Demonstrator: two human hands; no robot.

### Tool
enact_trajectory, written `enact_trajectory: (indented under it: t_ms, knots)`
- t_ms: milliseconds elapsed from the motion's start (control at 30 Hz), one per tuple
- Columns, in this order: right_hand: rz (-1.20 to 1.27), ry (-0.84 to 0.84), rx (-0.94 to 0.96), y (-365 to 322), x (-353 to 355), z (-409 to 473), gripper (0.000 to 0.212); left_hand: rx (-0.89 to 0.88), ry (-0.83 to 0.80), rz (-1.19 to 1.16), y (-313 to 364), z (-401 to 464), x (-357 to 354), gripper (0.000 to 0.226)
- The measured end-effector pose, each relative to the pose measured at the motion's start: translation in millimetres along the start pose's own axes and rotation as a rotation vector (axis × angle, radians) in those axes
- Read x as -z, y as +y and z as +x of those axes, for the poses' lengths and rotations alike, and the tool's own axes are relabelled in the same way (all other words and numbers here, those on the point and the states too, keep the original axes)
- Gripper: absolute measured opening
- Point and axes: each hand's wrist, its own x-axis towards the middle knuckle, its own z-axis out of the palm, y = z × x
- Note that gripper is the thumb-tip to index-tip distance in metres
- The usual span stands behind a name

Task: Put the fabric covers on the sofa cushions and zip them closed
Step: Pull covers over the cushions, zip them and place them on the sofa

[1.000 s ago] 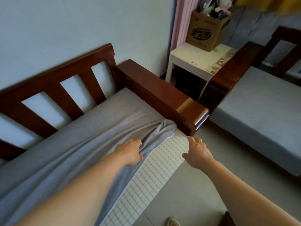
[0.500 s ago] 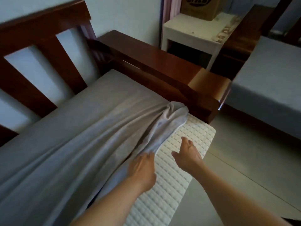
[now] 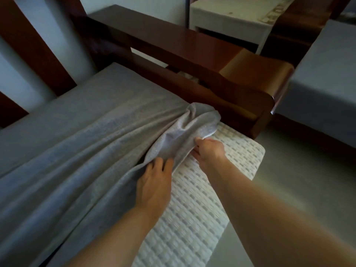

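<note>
A grey fabric cover [image 3: 92, 143] lies over most of a white quilted sofa cushion [image 3: 192, 214] on the wooden sofa. The cushion's front strip and its right front corner are bare. The cover's edge is bunched in folds near that corner. My left hand [image 3: 156, 185] grips the cover's loose edge, its fingertips tucked under the fabric. My right hand [image 3: 209, 149] pinches the bunched fabric a little farther toward the corner, resting on the bare cushion.
The sofa's dark wooden armrest [image 3: 221, 60] runs just behind the bunched corner. Its slatted backrest [image 3: 38, 45] stands at the left. A white side table [image 3: 227, 20] is beyond the armrest. A second grey-covered seat [image 3: 323, 83] stands at the right across the tiled floor [image 3: 300, 189].
The view has moved closer to the cushion. My right hand went from hovering open above the bare cushion to pinching the bunched cover. My left hand keeps its hold on the cover's edge.
</note>
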Motion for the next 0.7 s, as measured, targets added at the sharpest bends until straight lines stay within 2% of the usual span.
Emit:
enact_trajectory:
  t_ms: [167, 333, 400, 500, 600, 700]
  knots:
    - [-0.2, 0.135, 0.005, 17.0, 36.2, 1.8, 0.018, -0.063, -0.095, 0.097, 29.8, -1.2, 8.1, 0.05]
    - [-0.293, 0.161, 0.074, 6.2, 91.3, 4.7, 0.03, -0.112, -0.269, -0.125, 97.2, -15.1, 6.9, 0.021]
    - [-0.301, 0.17, 0.065, 1.9, 109.8, 8.3, 0.037, -0.146, -0.319, -0.15, 120.5, -14.0, 8.3, 0.013]
    - [-0.247, 0.193, 0.063, 1.7, 142.7, 8.2, 0.029, -0.187, -0.38, -0.132, 152.5, -12.1, 1.7, 0.008]
    - [-0.223, 0.162, 0.037, 10.8, 170.6, 11.8, 0.045, -0.217, -0.398, -0.109, 174.4, -13.7, -11.6, 0.012]
    - [-0.235, 0.125, 0.088, 15.8, 180.1, 15.7, 0.027, -0.243, -0.374, -0.061, 182.1, -14.6, -20.9, 0.016]
